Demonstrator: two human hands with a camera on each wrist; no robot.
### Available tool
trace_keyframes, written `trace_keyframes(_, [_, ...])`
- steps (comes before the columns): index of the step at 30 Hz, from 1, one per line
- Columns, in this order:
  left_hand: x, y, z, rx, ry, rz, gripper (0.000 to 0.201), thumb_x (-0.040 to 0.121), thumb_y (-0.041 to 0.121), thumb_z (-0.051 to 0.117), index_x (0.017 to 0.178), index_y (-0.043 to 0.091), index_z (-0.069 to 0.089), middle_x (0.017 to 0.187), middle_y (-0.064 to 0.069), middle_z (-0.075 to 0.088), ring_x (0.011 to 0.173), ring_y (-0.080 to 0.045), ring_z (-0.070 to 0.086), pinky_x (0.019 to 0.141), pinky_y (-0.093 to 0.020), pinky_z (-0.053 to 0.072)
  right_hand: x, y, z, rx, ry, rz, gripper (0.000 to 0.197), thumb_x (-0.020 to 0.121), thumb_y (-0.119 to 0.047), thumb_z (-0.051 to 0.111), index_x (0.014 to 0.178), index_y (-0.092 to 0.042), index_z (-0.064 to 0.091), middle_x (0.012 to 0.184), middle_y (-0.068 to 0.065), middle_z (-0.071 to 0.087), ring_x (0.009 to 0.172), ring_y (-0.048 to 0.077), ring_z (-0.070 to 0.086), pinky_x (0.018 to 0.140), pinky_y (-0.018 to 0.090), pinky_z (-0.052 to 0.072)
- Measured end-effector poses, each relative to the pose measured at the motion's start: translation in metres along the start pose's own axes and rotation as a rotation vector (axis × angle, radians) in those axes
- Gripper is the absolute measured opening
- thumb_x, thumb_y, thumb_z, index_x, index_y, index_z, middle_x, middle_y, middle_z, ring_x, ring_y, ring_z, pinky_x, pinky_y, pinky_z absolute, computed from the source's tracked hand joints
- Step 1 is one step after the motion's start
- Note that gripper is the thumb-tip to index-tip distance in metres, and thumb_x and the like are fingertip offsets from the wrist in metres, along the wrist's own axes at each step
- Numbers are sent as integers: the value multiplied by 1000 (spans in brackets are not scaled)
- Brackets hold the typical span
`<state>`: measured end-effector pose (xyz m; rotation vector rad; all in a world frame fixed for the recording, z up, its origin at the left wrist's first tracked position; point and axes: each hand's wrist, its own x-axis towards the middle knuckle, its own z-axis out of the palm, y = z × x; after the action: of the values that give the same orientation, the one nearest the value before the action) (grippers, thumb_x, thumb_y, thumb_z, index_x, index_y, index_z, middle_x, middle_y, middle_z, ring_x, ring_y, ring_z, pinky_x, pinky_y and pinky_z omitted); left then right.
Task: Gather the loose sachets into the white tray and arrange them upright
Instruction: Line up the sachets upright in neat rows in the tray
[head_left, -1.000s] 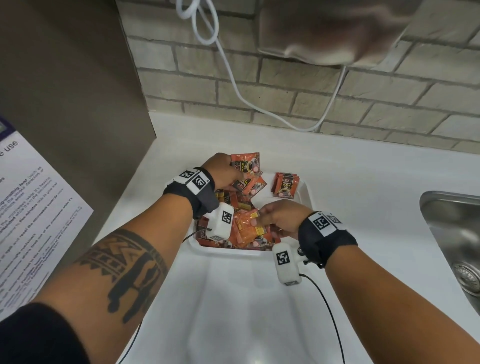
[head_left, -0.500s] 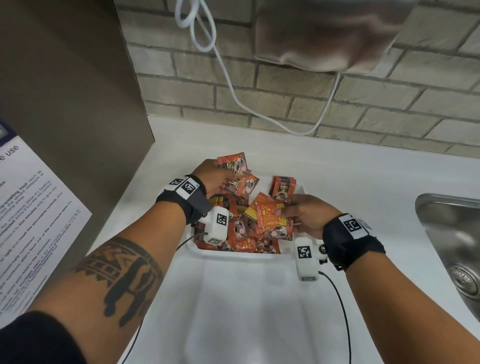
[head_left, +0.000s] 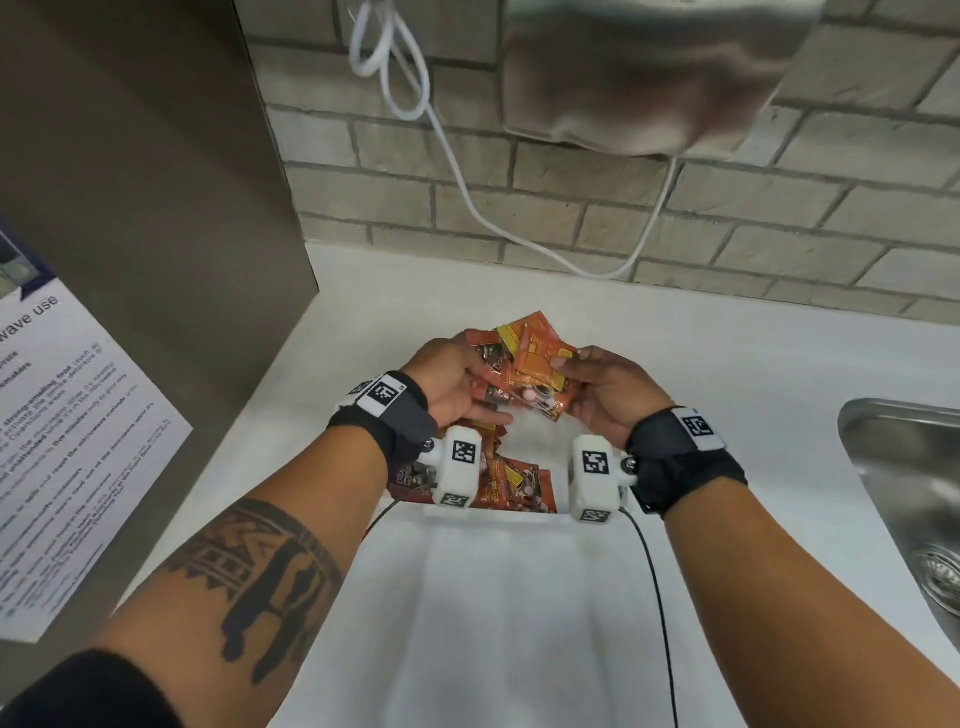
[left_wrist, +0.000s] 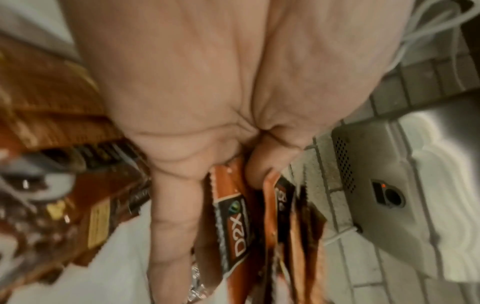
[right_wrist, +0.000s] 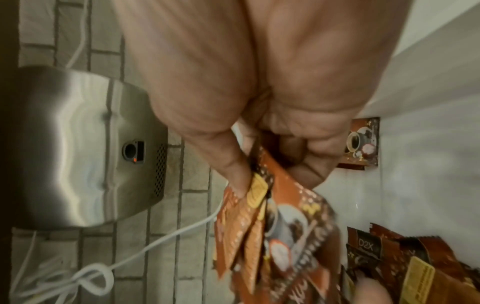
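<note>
On the white worktop (head_left: 675, 415) sits your white tray (head_left: 498, 514), loose sachets (head_left: 511, 483) heaped at its near edge. Above it, your left hand (head_left: 452, 384) and right hand (head_left: 602, 395) each grip a raised bunch of sachets (head_left: 530, 364).

We see the tray (head_left: 493, 512) on the table (head_left: 727, 395), between a tall panel (head_left: 140, 182) at left and a sink (head_left: 904, 499) at right. Above the tray, the left hand (head_left: 457, 382) and right hand (head_left: 605, 389) hold a bunch of sachets (head_left: 530, 364) between them; more sachets (head_left: 511, 480) lie in the tray below. Behind, a dryer (head_left: 649, 78) hangs on the wall (head_left: 779, 223)
</note>
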<state>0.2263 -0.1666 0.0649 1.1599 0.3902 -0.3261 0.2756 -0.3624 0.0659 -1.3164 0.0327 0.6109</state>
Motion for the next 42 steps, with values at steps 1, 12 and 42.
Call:
trace_keyframes(1, [-2, 0, 3, -47, -21, -1, 43, 89, -8, 31, 124, 2, 53, 124, -28, 63, 109, -51, 63, 84, -64, 55, 2, 0, 3, -1, 7, -9, 26, 92, 1, 61, 74, -13, 49, 78, 7, 71, 74, 21, 67, 69, 34, 58])
trace_keyframes(12, [-5, -10, 12, -200, -149, 50, 34, 98, 26, 56, 130, 14, 59, 135, -25, 58, 123, -51, 55, 90, -68, 49, 9, 4, 26, -290, 97, -65, 24, 83, -3, 76, 78, -12, 55, 86, 14, 67, 83, 28, 65, 81, 45, 56])
trace_keyframes(42, [9, 0, 9, 69, -59, 202, 37, 94, 3, 64, 129, 15, 60, 119, -15, 69, 97, -31, 73, 64, -41, 63, -1, 7, 5, -460, 223, -321, 42, 91, 13, 47, 89, -18, 74, 99, 4, 72, 84, 20, 72, 58, 24, 55])
